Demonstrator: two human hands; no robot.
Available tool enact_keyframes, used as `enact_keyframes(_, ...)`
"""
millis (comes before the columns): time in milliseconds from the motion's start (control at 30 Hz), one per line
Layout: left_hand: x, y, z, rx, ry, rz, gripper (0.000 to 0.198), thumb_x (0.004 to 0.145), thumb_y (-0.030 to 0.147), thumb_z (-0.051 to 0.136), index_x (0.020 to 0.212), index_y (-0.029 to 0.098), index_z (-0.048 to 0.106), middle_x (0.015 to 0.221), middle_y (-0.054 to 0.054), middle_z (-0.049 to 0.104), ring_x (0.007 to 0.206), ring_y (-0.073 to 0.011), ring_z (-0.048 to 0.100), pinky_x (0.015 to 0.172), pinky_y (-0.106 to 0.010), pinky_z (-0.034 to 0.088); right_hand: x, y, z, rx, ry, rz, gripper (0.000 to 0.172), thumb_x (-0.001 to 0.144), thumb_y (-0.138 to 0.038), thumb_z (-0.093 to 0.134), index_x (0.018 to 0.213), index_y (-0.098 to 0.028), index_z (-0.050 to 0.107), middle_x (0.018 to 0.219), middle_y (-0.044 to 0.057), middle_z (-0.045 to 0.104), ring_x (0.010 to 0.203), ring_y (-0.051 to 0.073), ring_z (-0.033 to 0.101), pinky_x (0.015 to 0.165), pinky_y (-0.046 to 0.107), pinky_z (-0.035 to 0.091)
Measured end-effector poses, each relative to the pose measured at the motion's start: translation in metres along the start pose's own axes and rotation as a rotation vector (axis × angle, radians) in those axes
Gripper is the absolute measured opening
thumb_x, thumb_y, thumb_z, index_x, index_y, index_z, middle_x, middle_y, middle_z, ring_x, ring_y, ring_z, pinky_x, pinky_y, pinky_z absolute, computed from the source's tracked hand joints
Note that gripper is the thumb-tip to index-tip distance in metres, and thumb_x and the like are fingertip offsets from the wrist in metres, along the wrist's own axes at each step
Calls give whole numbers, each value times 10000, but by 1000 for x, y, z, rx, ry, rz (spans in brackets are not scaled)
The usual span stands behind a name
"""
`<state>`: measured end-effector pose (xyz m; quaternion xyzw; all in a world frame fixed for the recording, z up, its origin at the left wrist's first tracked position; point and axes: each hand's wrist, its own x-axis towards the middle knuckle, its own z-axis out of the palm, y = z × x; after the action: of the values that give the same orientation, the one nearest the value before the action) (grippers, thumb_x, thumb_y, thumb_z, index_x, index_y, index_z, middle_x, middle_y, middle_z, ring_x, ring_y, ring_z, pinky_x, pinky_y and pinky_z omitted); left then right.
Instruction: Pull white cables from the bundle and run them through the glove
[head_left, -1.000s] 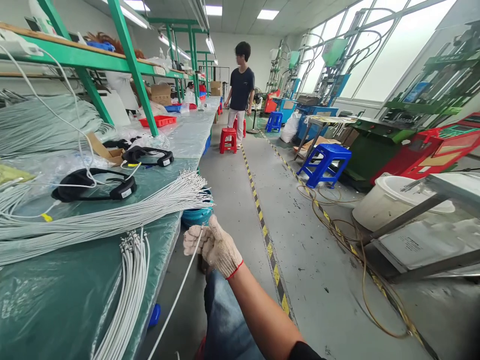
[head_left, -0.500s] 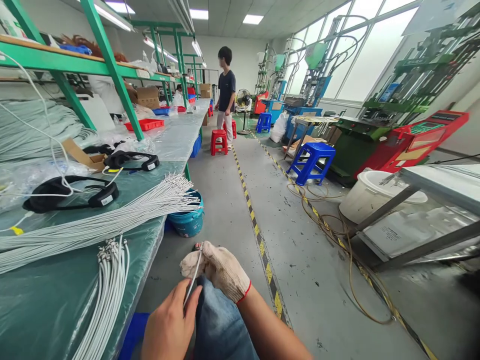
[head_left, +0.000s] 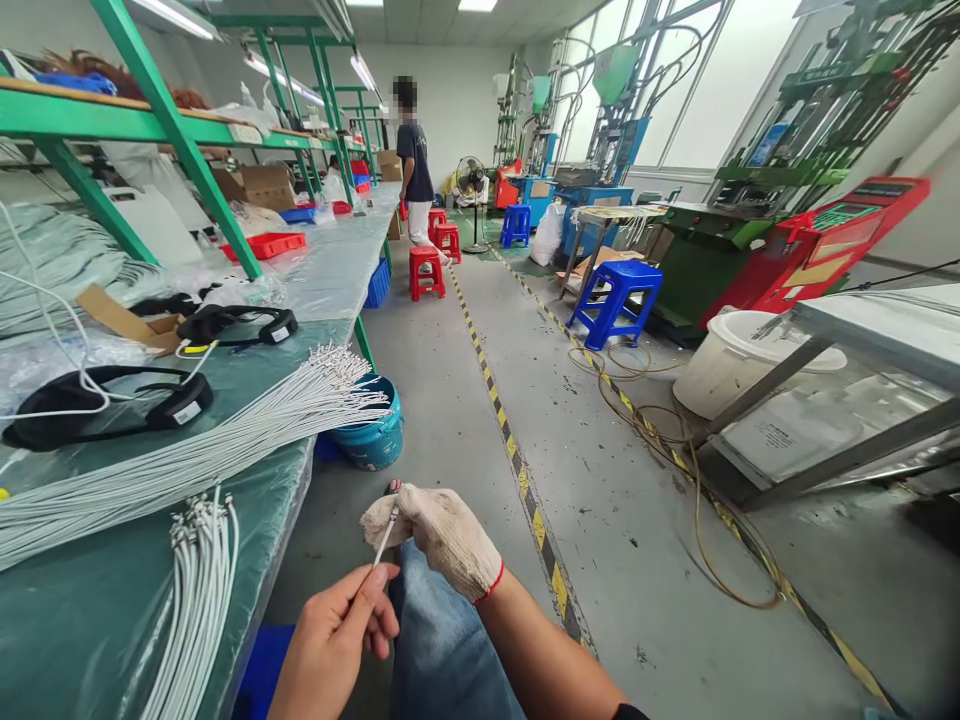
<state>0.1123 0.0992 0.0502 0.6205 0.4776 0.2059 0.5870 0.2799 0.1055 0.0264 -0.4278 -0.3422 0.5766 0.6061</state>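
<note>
Bare left hand (head_left: 337, 640) and gloved right hand (head_left: 442, 535) both pinch the wire (head_left: 384, 541) between them; probably light and limp, best gripped near the tip.

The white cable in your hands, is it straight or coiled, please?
Straight: the white cable runs in a line from the left hand to the gloved right hand.

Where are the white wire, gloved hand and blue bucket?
white wire (head_left: 384, 540), head view, its middle stretch.
gloved right hand (head_left: 448, 535), head view, back of glove.
blue bucket (head_left: 373, 446), head view, side wall.
</note>
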Motion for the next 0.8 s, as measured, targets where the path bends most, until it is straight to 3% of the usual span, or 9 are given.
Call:
enact_keyframes(133,3,12,9,85,21,17,565,850,743,500,689,212,608,583,1,639,495,-139,574,552,-273,464,-7,-9,-3,-139,-36,-84,552,853,-674,659,838,-140,799,846,92,771,791,212,684,798,330,531)
enact_keyframes(267,0,12,26,153,11,37,484,945,600,349,721,226,560,583,-6,639,484,-146,584,534,-271,446,-15,-6,-9,-224,-14,-21,432,833,-570,699,837,-153,810,881,104,783,841,231,690,803,334,542)
enact_keyframes(367,-7,0,34,217,67,-1,467,989,499,330,694,224,566,618,-32,670,531,-164,624,592,-285,480,-14,11,-23,-337,40,48,463,838,-591,661,834,-153,813,895,125,786,855,259,704,795,349,555)
enact_keyframes(433,-17,-13,32,328,142,-46,373,988,428,413,780,206,629,744,-76,723,710,-219,698,735,-332,521,-5,29,-37,-440,57,129,544,835,-641,633,915,-135,818,953,154,791,887,291,724,815,370,564)
enact_keyframes(533,-47,-36,25,509,213,-147,240,962,312,517,1054,156,674,1053,-168,747,1091,-341,681,990,-465,496,11,61,-58,-839,129,212,682,827,-704,588,1146,-136,791,1170,208,761,1112,372,704,964,456,535)
enact_keyframes(600,-74,-51,20,597,227,-222,264,962,262,515,1143,130,654,1173,-200,718,1197,-376,633,1051,-522,474,19,80,-67,-1123,175,238,726,859,-712,529,1278,-157,739,1310,218,708,1270,408,631,1073,524,467)
enact_keyframes(700,-116,-69,18,673,200,-303,266,962,234,519,1168,130,650,1092,-182,739,1086,-367,685,966,-530,536,24,96,-63,-1147,59,285,713,910,-686,436,1305,-163,716,1348,186,697,1306,380,621,1122,501,447)
enact_keyframes(800,-143,-80,19,686,126,-290,171,942,222,587,1070,172,688,981,-115,765,957,-330,726,843,-467,587,20,99,-35,-1018,-106,231,629,914,-662,457,1213,-196,756,1265,136,749,1253,336,664,1107,437,476)
